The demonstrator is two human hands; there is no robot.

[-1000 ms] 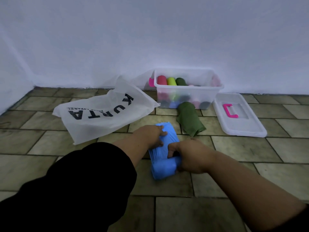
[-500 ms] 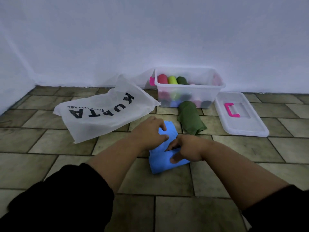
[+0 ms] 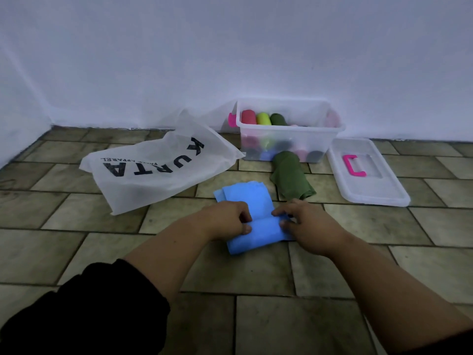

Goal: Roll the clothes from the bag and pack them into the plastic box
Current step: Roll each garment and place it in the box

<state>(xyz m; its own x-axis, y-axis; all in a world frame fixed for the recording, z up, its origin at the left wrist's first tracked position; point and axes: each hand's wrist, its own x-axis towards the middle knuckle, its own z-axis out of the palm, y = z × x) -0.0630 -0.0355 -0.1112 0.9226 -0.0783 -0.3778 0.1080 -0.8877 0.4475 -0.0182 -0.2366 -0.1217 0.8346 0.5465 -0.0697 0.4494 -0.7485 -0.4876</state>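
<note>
A light blue garment (image 3: 247,201) lies folded flat on the tiled floor, its near end turned into a short roll. My left hand (image 3: 227,220) grips the roll's left end and my right hand (image 3: 304,221) grips its right end. Beyond it lies a dark green garment (image 3: 290,176), loosely rolled, touching the front of the clear plastic box (image 3: 289,144). The box stands open against the wall and holds several rolled clothes, red, yellow-green and dark green on top. The white bag (image 3: 158,170) printed KURTA lies flat to the left.
The box's clear lid (image 3: 368,175) with a pink handle lies upside up on the floor to the right of the box. A white wall runs behind everything and meets another wall at the far left corner. Bare tiles surround my arms.
Both hands have shifted farther from me along the blue garment, turning its near end over into a thicker roll. The flat part has become shorter.
</note>
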